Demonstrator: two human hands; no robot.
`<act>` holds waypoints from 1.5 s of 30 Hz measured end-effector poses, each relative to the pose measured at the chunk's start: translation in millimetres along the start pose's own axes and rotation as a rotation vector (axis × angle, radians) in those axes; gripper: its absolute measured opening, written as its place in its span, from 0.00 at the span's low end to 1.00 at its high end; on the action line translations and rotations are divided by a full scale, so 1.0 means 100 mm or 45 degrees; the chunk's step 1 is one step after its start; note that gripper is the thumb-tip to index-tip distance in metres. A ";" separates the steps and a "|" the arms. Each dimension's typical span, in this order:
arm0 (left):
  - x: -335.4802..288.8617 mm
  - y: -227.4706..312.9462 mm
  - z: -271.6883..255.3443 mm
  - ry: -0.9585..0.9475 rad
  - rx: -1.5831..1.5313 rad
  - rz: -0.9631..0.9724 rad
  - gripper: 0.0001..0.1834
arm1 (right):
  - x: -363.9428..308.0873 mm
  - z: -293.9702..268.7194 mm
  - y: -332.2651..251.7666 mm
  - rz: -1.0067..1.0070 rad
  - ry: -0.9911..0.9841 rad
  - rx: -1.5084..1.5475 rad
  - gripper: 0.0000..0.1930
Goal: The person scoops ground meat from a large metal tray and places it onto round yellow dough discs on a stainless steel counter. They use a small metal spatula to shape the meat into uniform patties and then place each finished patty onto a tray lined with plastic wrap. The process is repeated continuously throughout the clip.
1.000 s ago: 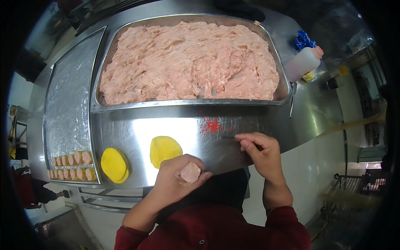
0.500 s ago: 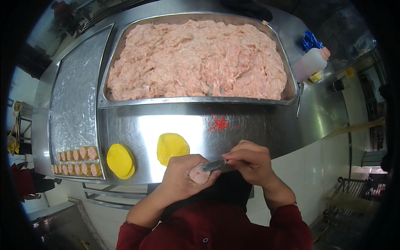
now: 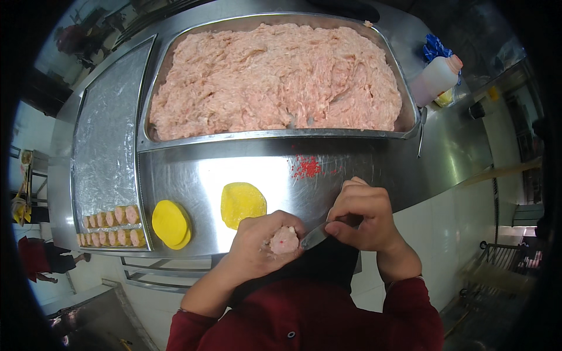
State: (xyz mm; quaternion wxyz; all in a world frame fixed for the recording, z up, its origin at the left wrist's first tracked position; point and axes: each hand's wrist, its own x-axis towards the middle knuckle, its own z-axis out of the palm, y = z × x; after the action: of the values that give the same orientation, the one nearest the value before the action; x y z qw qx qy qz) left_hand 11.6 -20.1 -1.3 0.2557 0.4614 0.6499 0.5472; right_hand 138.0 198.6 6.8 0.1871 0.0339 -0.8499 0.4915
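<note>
My left hand (image 3: 253, 248) is curled around a meat dumpling (image 3: 285, 241), whose pink top shows in the ring of thumb and finger; its sides are hidden. Pinched in my right hand (image 3: 366, 215) is a small flat metal spatula (image 3: 314, 236), its blade tip at the dumpling's right edge. Just beyond my left hand, a single yellow wrapper (image 3: 243, 205) lies on the steel table. A short stack of yellow wrappers (image 3: 171, 224) sits to its left. Red bits (image 3: 307, 167) are scattered beyond my hands.
A deep steel tray (image 3: 281, 136) full of pale minced meat (image 3: 281, 76) spans the far side. At left, a film-lined tray (image 3: 108, 140) holds two rows of finished dumplings (image 3: 122, 236). A plastic bottle (image 3: 436, 80) stands far right. Another person (image 3: 41, 257) shows at the left edge.
The spatula blade has moved from across the dumpling's top to its right edge, leaving the meat in plain sight. My right hand has shifted slightly right.
</note>
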 end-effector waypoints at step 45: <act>0.01 -0.01 0.02 0.077 0.020 -0.040 0.16 | -0.02 0.07 -0.01 -0.068 0.029 -0.188 0.14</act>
State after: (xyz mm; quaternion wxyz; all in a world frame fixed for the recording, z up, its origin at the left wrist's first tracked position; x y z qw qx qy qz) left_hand 12.5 -18.5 -2.5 0.2407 0.4365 0.6688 0.5516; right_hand 138.3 192.3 3.7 0.2118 0.0372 -0.8805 0.4225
